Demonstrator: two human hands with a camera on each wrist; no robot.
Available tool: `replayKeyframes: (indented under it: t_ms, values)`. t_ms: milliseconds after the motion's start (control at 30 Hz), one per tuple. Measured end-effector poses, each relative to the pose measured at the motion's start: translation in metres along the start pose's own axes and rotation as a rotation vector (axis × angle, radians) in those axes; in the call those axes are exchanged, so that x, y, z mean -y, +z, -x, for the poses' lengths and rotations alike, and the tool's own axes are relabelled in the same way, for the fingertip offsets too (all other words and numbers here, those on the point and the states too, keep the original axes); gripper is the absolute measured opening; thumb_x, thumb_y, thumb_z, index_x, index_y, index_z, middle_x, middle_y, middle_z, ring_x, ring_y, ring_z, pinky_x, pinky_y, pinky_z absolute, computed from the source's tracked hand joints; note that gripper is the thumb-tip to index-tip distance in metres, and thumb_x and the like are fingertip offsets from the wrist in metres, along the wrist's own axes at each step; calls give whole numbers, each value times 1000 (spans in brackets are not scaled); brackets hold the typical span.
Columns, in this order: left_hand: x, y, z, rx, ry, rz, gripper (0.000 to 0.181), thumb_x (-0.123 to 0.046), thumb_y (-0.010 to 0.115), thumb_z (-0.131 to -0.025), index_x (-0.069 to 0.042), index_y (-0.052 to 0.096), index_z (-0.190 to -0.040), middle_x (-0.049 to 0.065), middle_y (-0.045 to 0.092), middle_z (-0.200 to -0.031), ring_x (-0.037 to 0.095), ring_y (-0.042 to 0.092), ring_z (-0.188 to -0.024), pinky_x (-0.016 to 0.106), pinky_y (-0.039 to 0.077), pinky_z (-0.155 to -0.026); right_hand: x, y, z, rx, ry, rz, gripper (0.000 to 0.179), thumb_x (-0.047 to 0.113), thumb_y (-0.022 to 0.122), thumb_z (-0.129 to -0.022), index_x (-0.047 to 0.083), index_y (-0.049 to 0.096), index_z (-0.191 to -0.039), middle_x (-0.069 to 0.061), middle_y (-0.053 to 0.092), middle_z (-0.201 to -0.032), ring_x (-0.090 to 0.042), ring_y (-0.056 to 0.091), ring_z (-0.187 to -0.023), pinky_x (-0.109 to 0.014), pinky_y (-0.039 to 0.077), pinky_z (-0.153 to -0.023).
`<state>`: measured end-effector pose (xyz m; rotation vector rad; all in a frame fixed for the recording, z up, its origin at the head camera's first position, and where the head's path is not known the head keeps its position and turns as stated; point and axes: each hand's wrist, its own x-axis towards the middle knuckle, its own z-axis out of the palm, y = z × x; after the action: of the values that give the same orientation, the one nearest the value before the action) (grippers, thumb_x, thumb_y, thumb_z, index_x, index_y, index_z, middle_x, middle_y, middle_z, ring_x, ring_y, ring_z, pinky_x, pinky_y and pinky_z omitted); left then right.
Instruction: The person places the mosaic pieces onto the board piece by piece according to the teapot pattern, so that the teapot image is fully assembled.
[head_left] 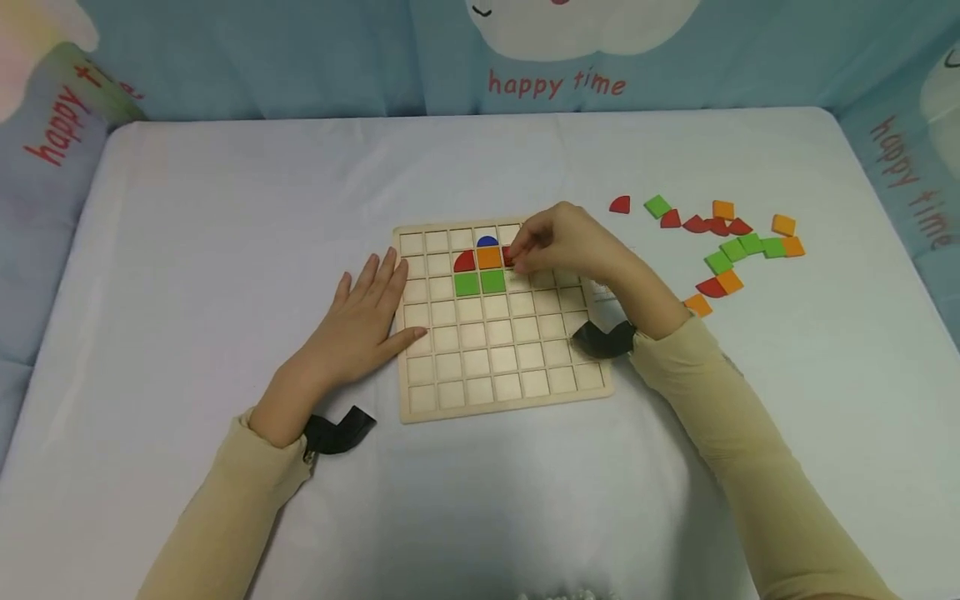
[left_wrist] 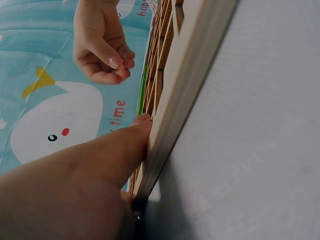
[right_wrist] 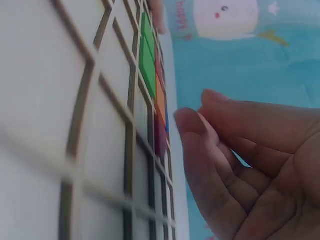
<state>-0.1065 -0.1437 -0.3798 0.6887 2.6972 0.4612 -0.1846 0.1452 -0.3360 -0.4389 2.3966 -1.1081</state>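
Note:
A square wooden grid board (head_left: 450, 406) lies on the table. My left hand (head_left: 362, 317) rests at its left side with fingers spread, the thumb and fingertips reaching over the rim. Above the upper part of the board is my right hand (head_left: 562, 242), its fingers loosely bent and apart from the board in the right wrist view, with no piece visible between them. Just by those fingertips, a red piece (head_left: 507, 256) sits in a cell, partly hidden. Beside it are an orange square (head_left: 488, 257), a red quarter-circle (head_left: 465, 262), a blue rounded piece (head_left: 487, 241) and two green squares (head_left: 467, 284).
Several loose red, green and orange pieces lie on the white table to the board's right, among them a green square (head_left: 657, 207) and a red quarter-circle (head_left: 620, 204). A printed blue curtain (head_left: 337, 67) hangs behind the table.

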Motion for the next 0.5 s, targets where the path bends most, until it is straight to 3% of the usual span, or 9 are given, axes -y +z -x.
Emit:
replayKeyframes:
  t_ms: [200, 500]
  values:
    - [2, 2, 3, -5, -3, 2, 83, -49, 41, -98, -3, -3, -151, 12, -13, -156, 28, -15, -142, 55, -6, -110, -19, -19, 21, -114, 65, -20, 14, 14, 75, -82, 3, 72, -90, -5, 69, -85, -19, 55, -76, -26, 45, -68]
    - [3, 2, 2, -15, 2, 10, 83, -49, 42, -98, -3, -3, -151, 12, -13, -156, 27, -15, -142, 55, -6, -110, -48, -58, 58, -252, 120, -113, 21, 13, 73, -84, -3, 69, -97, 0, 69, -85, -15, 64, -78, -22, 51, -73]
